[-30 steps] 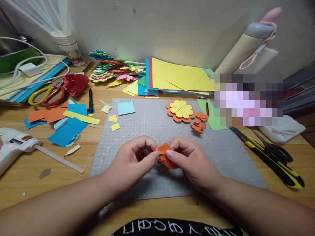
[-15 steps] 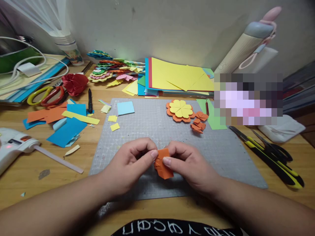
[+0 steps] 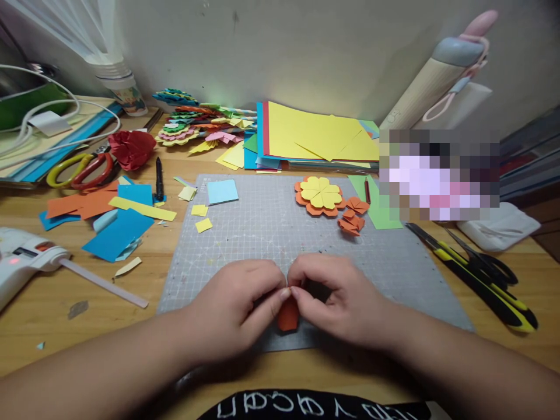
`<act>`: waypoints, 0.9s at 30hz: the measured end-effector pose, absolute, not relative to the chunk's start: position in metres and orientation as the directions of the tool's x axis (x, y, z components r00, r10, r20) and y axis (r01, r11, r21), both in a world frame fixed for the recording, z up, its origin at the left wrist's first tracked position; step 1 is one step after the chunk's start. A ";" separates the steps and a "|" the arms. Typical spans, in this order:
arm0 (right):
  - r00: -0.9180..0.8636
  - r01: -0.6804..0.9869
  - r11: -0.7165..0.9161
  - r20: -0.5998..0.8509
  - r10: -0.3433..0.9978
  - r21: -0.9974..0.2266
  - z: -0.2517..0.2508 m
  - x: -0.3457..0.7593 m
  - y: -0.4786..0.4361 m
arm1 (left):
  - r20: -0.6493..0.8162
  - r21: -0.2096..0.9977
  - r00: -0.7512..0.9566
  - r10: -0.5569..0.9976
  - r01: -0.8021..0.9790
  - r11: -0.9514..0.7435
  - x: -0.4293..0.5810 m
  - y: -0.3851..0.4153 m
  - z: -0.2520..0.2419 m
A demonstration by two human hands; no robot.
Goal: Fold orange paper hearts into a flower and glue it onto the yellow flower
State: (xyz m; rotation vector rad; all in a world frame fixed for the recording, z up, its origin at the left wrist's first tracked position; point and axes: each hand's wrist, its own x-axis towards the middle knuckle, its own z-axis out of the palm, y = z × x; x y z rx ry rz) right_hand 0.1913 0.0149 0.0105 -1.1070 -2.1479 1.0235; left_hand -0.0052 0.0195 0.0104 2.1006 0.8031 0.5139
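Orange paper is between the two hands, so I begin with this folded orange piece (image 3: 287,319), which is just above the near part of the cutting mat (image 3: 249,233), about the middle of its width. The left hand (image 3: 238,303) comes from the left side of the mat, and its grip pinches the top of the piece with thumb and forefinger. The right hand (image 3: 343,300) comes from the right side and pinches at the same place, so the thumbs almost meet there. The lower part of the piece hangs below the thumbs; its upper part is hidden by the fingers.

Near the far edge of the mat, to the right of its middle, lies a yellow and orange paper flower (image 3: 321,192). Two small orange folds (image 3: 351,223) lie beside it, on the same mat. At the far left corner of the mat there is a light blue square (image 3: 222,191).

On the tabletop (image 3: 44,321), left of the mat, a white glue gun (image 3: 26,268) and a blue sheet (image 3: 118,235) are placed. At the right side of the mat lies a yellow and black cutter (image 3: 472,279), and behind the mat a yellow sheet (image 3: 319,131) covers other papers.
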 end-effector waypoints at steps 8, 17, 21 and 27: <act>-0.556 0.475 0.469 0.159 0.816 -0.745 0.009 0.187 0.009 | 0.146 0.810 0.713 0.686 0.312 -0.497 0.000 0.014 0.009; -0.302 0.362 0.140 0.026 0.953 -0.922 0.015 0.195 0.025 | 0.051 0.938 0.504 0.862 0.272 -0.215 -0.006 0.020 0.018; -0.376 0.081 -0.122 -0.143 0.916 -0.989 0.010 0.194 0.025 | -0.042 0.976 0.436 0.899 0.210 -0.056 -0.006 0.024 0.013; -0.529 0.005 -0.298 -0.256 0.809 -0.954 0.003 0.187 0.017 | -0.107 0.989 0.428 0.897 0.137 0.053 -0.002 0.029 0.008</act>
